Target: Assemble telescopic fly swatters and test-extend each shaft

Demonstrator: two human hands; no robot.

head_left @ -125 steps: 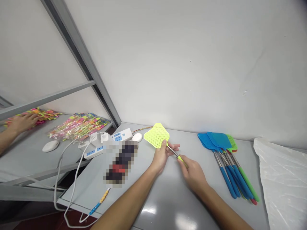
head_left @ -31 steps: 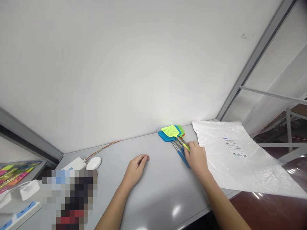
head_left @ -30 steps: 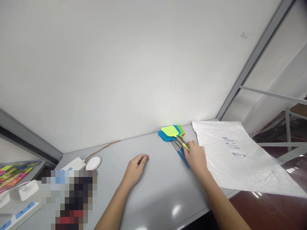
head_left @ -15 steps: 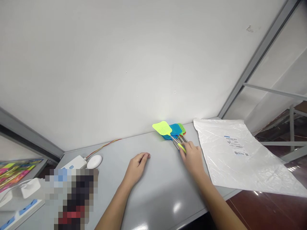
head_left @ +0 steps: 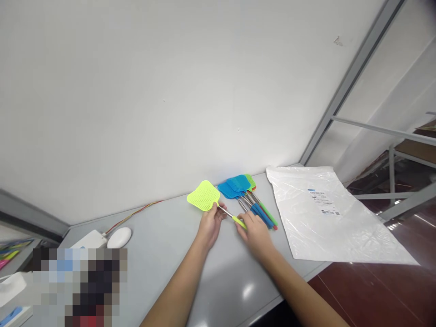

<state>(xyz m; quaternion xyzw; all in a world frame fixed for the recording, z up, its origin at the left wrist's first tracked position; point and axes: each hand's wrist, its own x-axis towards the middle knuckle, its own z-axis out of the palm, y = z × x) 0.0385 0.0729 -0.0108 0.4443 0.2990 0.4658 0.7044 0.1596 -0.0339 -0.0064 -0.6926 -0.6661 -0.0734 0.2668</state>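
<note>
A yellow-green fly swatter (head_left: pixel 205 196) with a perforated head and a metal shaft is held up in front of me, its head pointing left. My right hand (head_left: pixel 255 230) grips its yellow-green handle. At the base of the head, the thumb and fingers of my left hand (head_left: pixel 210 225) are closed around the swatter. Just beyond my right hand lie several more fly swatters: blue ones (head_left: pixel 237 184) in front, a green one (head_left: pixel 252 181) behind, and a bit of red at the edge. Their handles are partly hidden by my right hand.
To the right, a large white plastic mailer bag (head_left: pixel 323 213) with a printed label overhangs the grey table (head_left: pixel 163 245). At the left are a round white device (head_left: pixel 119 237), a white box with thin coloured wires (head_left: pixel 136 213), and a blurred-out patch. A white wall (head_left: pixel 190 91) rises behind.
My right hand has drawn the yellow-green swatter left, off the pile. My left hand, formerly resting on the table, has come over and taken hold near its head. The view has shifted slightly.
</note>
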